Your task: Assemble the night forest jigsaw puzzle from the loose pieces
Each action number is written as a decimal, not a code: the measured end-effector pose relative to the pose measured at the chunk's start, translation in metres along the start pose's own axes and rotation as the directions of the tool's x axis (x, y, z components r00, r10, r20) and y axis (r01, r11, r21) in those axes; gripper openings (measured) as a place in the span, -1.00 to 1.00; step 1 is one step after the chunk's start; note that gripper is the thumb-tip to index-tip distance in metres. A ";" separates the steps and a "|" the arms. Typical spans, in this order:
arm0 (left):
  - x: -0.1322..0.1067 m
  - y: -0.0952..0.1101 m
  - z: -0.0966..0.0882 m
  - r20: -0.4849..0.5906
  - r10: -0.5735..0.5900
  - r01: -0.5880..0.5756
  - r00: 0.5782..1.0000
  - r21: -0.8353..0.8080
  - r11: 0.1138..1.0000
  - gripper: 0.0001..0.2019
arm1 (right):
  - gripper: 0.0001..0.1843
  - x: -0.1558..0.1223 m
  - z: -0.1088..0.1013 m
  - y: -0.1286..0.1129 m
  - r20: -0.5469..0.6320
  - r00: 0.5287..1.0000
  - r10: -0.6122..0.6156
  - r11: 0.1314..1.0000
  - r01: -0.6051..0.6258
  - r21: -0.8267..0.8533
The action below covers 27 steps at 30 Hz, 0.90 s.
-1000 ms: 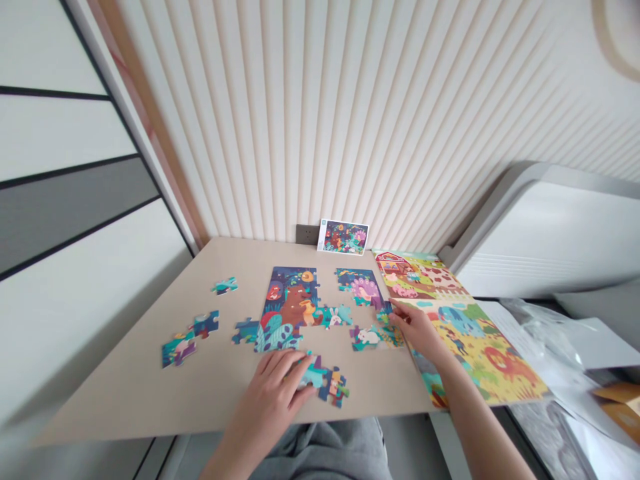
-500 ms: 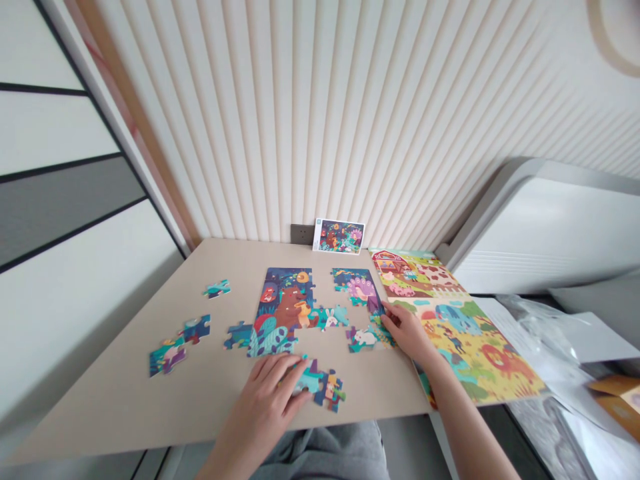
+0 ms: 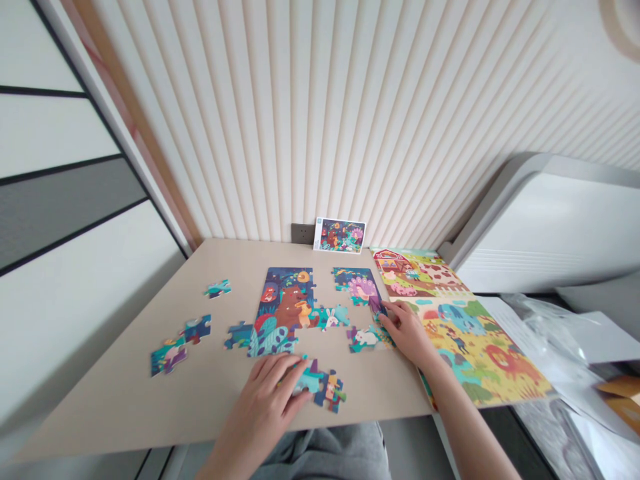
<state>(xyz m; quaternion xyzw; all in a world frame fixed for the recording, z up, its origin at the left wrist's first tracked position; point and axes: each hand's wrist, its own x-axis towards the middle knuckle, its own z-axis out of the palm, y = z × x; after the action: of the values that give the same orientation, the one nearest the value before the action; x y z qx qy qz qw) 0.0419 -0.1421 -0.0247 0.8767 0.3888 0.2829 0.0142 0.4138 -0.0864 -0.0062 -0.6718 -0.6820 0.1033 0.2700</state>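
In the head view, the left hand [image 3: 265, 387] lies near the front edge of the table [image 3: 125, 387], its thumb and forefinger slightly spread at a teal puzzle piece [image 3: 310, 380]; whether they grip it or only rest there, I cannot tell. Just right of that piece, touching or nearly so, is an orange-and-blue piece [image 3: 331, 391].

The right hand [image 3: 407, 330] reaches in beside the safari puzzle [image 3: 480, 350], fingers narrow and bunched at the lower right of the peacock section [image 3: 361, 288]; they hide whatever they may pinch. The white-rabbit section [image 3: 365, 338] lies just below their tips.

The bear section [image 3: 287, 307] sits mid-table, with a strip of tabletop between its upper right edge and the peacock section. A broad stretch of surface separates it from the left cluster [image 3: 169, 353] and a lone teal piece [image 3: 218, 288]. On the right, room is tight: the safari puzzle and the farm puzzle [image 3: 417, 272] border the work. A picture card [image 3: 340, 236] leans at the back edge.
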 end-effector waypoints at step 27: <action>0.001 -0.001 -0.002 -0.026 0.008 -0.009 1.000 -0.028 1.000 -0.61 | -0.57 0.001 -0.004 0.020 -0.265 0.961 0.080 0.994 -0.057 0.094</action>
<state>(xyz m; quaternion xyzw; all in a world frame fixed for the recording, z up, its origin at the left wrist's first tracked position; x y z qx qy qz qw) 0.0413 -0.1411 -0.0230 0.8743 0.3812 0.2998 0.0203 0.4329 -0.0848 -0.0126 -0.6907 -0.6103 0.0499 0.3846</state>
